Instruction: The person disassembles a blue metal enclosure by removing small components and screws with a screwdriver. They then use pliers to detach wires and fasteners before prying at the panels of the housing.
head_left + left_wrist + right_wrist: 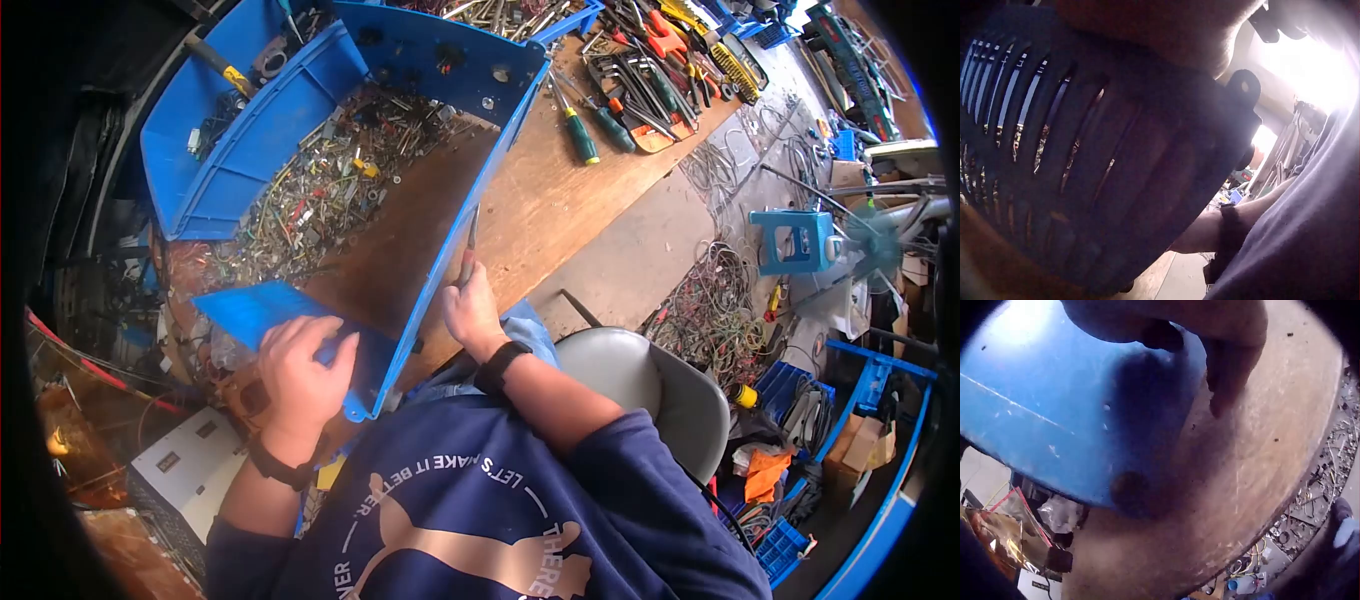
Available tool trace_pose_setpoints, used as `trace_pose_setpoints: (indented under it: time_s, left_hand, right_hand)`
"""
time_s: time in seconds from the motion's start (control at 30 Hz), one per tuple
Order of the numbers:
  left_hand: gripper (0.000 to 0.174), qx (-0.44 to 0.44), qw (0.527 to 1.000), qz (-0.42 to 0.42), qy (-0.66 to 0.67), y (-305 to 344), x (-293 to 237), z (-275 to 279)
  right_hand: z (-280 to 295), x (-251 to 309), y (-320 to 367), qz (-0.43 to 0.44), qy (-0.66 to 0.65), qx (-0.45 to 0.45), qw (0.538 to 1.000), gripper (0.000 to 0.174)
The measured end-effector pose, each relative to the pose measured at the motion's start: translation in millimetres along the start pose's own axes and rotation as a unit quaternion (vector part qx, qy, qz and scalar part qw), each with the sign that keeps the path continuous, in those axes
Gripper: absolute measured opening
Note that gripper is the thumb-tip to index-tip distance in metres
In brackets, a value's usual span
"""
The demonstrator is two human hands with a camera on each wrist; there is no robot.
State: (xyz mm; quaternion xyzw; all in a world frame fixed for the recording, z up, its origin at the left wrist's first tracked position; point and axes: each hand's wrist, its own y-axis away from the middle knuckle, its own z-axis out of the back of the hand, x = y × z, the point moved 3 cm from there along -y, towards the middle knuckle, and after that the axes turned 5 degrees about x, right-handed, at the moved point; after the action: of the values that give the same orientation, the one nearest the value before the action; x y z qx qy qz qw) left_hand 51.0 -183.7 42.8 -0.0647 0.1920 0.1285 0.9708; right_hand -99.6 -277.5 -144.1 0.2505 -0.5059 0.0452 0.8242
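Observation:
A large blue plastic casing [455,220] stands tilted on the wooden bench, its inner side facing left. My left hand [305,365] grips the casing's near end, thumb apart from the bent fingers. In the left wrist view, that end shows as a dark slotted panel [1085,144] under the hand. My right hand [474,308] is on the casing's outer side, low against the blue wall. It holds a slim tool [468,258] with a reddish part and a dark shaft pointing away from me. In the right wrist view, the bent fingers [1229,375] overlap the blue wall; the tool is hidden there.
Blue bins [250,150] and a heap of small metal scraps [340,170] lie left of the casing. Screwdrivers [580,135] and hex keys [650,95] lie at the bench's far right. A grey chair [640,390] and tangled wires [710,310] are to my right.

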Motion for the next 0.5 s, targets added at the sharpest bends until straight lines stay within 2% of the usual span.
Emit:
trace_pose_setpoints:
  time_s: [0.03,0.07,0.13,0.23,0.33,0.47,0.5]
  left_hand:
    - [0.017,-0.002,1.0,0.002,0.002,0,0,0]
    - [0.017,0.003,1.0,0.013,0.002,0,2,-2]
    - [0.017,0.012,0.999,0.037,0.003,3,6,-4]
    - [0.016,0.01,0.999,0.036,-0.003,3,3,-1]
    - [0.016,0.004,1.0,0.029,0.0,4,5,-2]
    - [0.016,-0.001,1.0,0.028,0.0,4,4,0]
    - [0.016,-0.003,1.0,0.026,0.001,5,5,0]
  right_hand:
    - [2,2,-1,0.01,0.009,-0.001,1.0,0.042]
    - [1,-1,-4,-0.048,-0.049,0.055,0.996,0.037]
    - [13,18,-11,-0.16,-0.164,0.166,0.959,0.029]
    - [32,45,-9,-0.294,-0.262,0.201,0.897,0.02]
    - [48,80,-3,-0.307,-0.24,0.211,0.897,0.031]
    - [60,87,-12,-0.33,-0.252,0.252,0.874,0.042]
    - [62,86,-13,-0.337,-0.255,0.255,0.87,0.038]
